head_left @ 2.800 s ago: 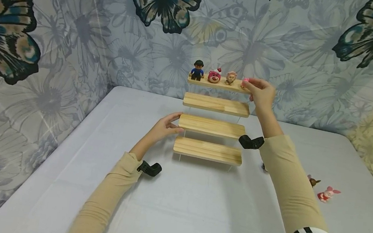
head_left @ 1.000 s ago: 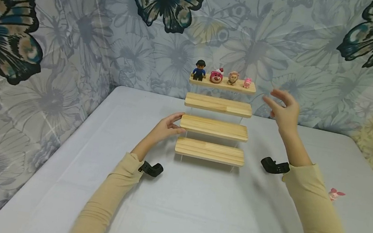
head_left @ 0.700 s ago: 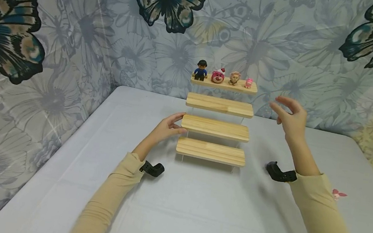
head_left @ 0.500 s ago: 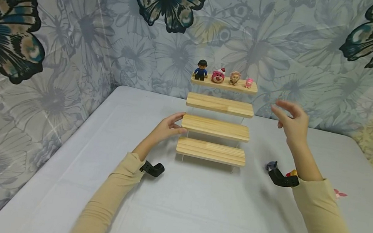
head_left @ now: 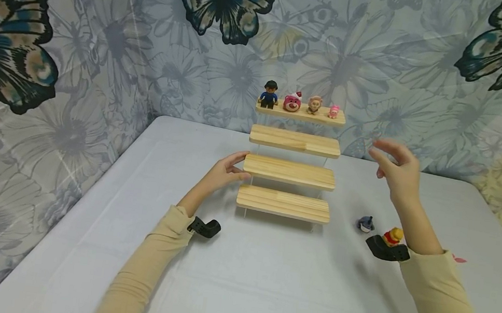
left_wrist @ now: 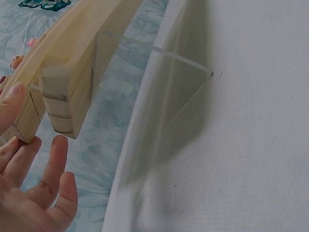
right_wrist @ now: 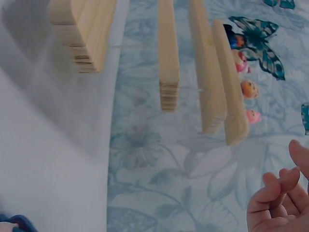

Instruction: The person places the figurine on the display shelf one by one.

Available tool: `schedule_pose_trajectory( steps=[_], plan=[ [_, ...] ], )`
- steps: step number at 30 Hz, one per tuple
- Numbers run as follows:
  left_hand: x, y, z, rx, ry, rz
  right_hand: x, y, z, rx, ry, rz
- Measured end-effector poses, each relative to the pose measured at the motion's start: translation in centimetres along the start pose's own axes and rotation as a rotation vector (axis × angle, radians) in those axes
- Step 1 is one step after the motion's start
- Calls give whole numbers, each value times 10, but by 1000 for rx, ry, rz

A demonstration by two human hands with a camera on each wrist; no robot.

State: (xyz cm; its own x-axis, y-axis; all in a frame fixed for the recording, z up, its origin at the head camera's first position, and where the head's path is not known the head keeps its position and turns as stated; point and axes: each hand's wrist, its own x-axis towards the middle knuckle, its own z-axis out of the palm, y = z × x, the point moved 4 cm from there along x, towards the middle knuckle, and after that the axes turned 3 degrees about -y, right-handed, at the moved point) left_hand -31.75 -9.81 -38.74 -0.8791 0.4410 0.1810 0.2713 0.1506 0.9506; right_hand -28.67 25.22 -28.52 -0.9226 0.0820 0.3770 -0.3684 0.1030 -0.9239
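Note:
A stepped wooden display shelf with pale planks on clear supports stands on the table. My left hand holds the left end of its second plank from the front, thumb on one side and fingertips on the other in the left wrist view. On the top plank stand a dark-haired toy figure in blue, a pink bear figurine, a tan figurine and a small pink figurine. Right of the shelf, my right hand hangs in the air with loosely bent fingers and nothing between them.
A blue-grey figurine and a yellow-and-red figurine stand on the white table below the right hand. The right sleeve mostly hides a pink-eared figurine. A butterfly-print cloth backs the table.
My right hand has let go of the small pink figurine on the top plank and moved right and down. The left hand keeps its place on the shelf.

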Motion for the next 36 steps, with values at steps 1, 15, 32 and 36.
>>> schedule_pose_trajectory(
  steps=[1,15,32,36],
  plan=[
    [0,0,0,1,0,-2,-2,1,-1,13,-5,8],
    [1,0,0,4,-9,13,-24,20,-16,-190,-35,81],
    [-2,4,-1,-4,-11,3,-18,146,-70,-226,-64,138],
    [0,0,-1,-7,-5,5,-32,138,-64,-238,-94,210]
  ],
)
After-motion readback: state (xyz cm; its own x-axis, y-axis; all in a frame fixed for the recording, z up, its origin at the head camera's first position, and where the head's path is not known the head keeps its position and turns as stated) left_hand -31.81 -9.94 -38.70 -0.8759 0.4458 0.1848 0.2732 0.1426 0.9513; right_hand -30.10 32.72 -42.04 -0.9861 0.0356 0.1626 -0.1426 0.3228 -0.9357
